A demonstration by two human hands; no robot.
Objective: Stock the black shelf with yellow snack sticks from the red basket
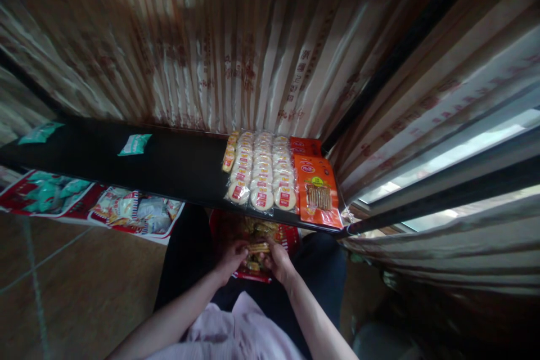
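My left hand (233,257) and my right hand (278,259) are closed on opposite ends of a narrow yellow-wrapped snack packet (258,248). They hold it level above a red box (291,238) between my knees. Loose yellow snack packets (253,266) fill the box, partly covered by my hands. Ahead on the black shelf (185,166) lie rows of round white crackers in clear wrappers (262,174). Left of these rows is a short column of yellow packets (229,153). Orange snack bags (318,188) lie at the shelf's right end.
Two teal packets (135,144) lie apart on the shelf's left part. Below it stand red-and-white boxes, one holding teal packets (54,192), another mixed snack packets (120,205). A pleated printed curtain (236,56) hangs behind, and a dark post (379,62) rises at the right corner.
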